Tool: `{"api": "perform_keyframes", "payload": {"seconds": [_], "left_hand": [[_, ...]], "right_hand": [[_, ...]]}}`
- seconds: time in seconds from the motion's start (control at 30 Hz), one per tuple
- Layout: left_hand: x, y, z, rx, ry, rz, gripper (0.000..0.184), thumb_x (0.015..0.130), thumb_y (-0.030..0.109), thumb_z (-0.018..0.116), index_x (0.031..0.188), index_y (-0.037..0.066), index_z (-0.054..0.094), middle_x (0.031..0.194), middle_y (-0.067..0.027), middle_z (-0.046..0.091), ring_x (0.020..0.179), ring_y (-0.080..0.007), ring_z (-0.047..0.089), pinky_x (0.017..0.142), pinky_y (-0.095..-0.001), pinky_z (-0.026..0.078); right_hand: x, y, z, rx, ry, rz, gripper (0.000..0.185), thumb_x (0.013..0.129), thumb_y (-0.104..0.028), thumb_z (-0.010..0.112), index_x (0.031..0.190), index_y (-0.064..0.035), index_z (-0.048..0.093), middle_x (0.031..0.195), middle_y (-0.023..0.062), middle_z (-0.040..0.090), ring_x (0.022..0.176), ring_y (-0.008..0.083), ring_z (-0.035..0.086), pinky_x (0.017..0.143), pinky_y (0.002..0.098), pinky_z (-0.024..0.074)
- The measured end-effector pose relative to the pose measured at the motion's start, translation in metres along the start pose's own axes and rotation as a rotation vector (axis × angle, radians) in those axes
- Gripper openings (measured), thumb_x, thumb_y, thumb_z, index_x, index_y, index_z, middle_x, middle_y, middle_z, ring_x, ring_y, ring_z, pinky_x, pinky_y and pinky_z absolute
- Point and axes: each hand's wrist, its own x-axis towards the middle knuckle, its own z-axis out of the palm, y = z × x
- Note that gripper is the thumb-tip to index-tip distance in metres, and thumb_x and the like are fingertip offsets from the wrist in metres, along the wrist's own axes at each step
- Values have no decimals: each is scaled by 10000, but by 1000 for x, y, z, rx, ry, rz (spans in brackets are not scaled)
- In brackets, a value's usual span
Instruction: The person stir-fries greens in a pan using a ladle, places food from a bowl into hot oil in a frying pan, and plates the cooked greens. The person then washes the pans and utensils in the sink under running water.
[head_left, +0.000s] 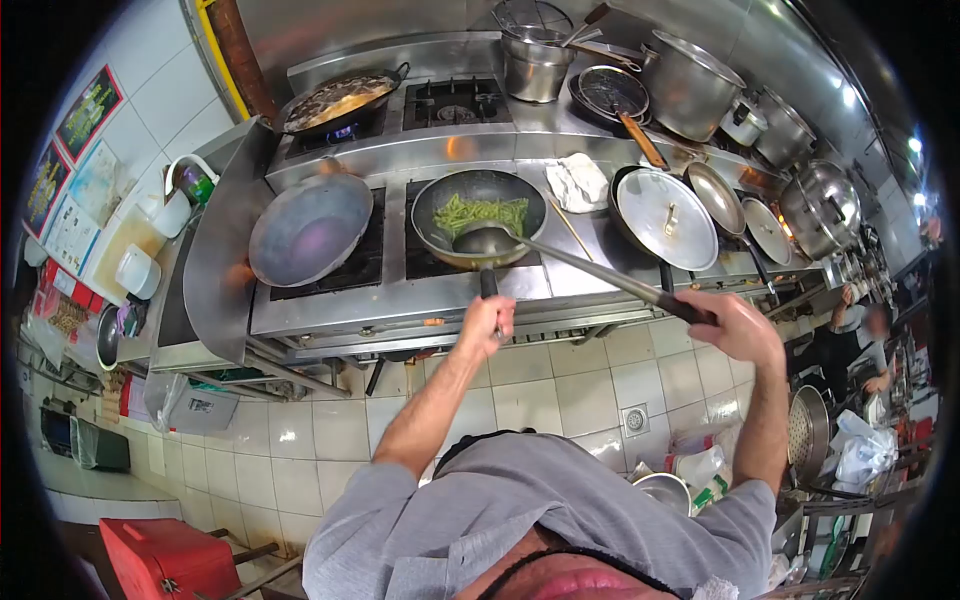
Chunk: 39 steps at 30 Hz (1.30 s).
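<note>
A deep dark frying pan (445, 190) sits on a front burner with chopped green vegetables (490, 212), which look like green beans, inside. My left hand (487, 325) is closed round the pan's black handle, which points toward me. Out to the right, my right hand (735, 325) grips the dark end of a long metal ladle (590, 265). The ladle's bowl rests in the near side of the pan, against the green food; its underside contact is hidden.
An empty wok (312, 230) stands on the left burner. Behind it, another wok (340, 100) sits over a blue flame. A white cloth (577, 183), a thin stick (570, 230) and a lidded pan (667, 220) lie to the right. Another person (855, 345) stands far right.
</note>
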Motion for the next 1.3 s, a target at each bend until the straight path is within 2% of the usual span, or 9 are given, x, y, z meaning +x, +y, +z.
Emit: {"api": "perform_keyframes", "payload": {"seconds": [0.1,0.23,0.37,0.5,0.63,0.8,0.93,1.17,1.3], "left_hand": [[26,6,-2,46,-23,110,222,749,41,553,572,87,426,434,14,368,334,-105,363,311,-276,303],[0,-29,-15,152,19,193,199,742,32,554,598,76,424,439,-4,379,327,-114,386,301,-280,317],[-26,-16,-16,98,-3,50,202,755,11,549,746,111,374,491,34,366,370,-67,354,316,-235,273],[12,12,-13,-54,3,-17,204,766,20,543,645,120,413,485,44,370,375,-56,347,334,-223,277],[38,19,-14,89,-49,164,214,766,21,551,638,120,409,473,43,363,344,-65,340,311,-234,263],[-15,-13,-25,50,24,87,220,730,-16,551,749,102,366,478,27,339,355,-78,346,306,-261,277],[-9,5,-22,-42,27,0,193,769,18,554,726,118,394,512,52,352,386,-58,357,337,-225,286],[36,20,-21,54,-53,186,208,744,-1,572,732,110,396,502,38,386,358,-61,353,318,-232,266],[-11,-1,-20,74,10,127,208,746,-4,566,739,108,391,506,37,379,370,-65,360,319,-232,267]], "right_hand": [[48,18,75,-118,411,-232,509,747,-162,623,1230,-171,463,868,137,604,625,305,607,594,406,489],[53,1,141,-140,395,-5,562,778,-186,597,1296,-221,380,843,154,565,668,363,584,621,436,488],[11,29,77,126,385,-277,533,718,-85,643,1225,-126,482,851,152,613,660,322,606,608,390,487],[12,0,17,143,93,-17,477,705,-59,637,1166,-85,519,767,168,620,702,313,612,606,396,471],[72,-1,98,-166,377,-58,486,746,-140,611,1215,-141,484,836,144,608,740,313,596,622,397,476],[46,12,104,-37,477,-172,534,731,-112,623,1237,-168,460,809,140,596,688,300,597,574,404,474],[12,0,27,173,108,-26,510,693,-79,635,1185,-139,516,645,128,589,584,279,570,588,369,435],[87,-10,132,-186,404,0,546,775,-181,608,1278,-187,396,837,127,583,707,318,595,627,414,481],[54,7,115,3,478,-61,508,755,-160,628,1232,-155,455,831,131,601,694,309,599,614,400,478]]}}
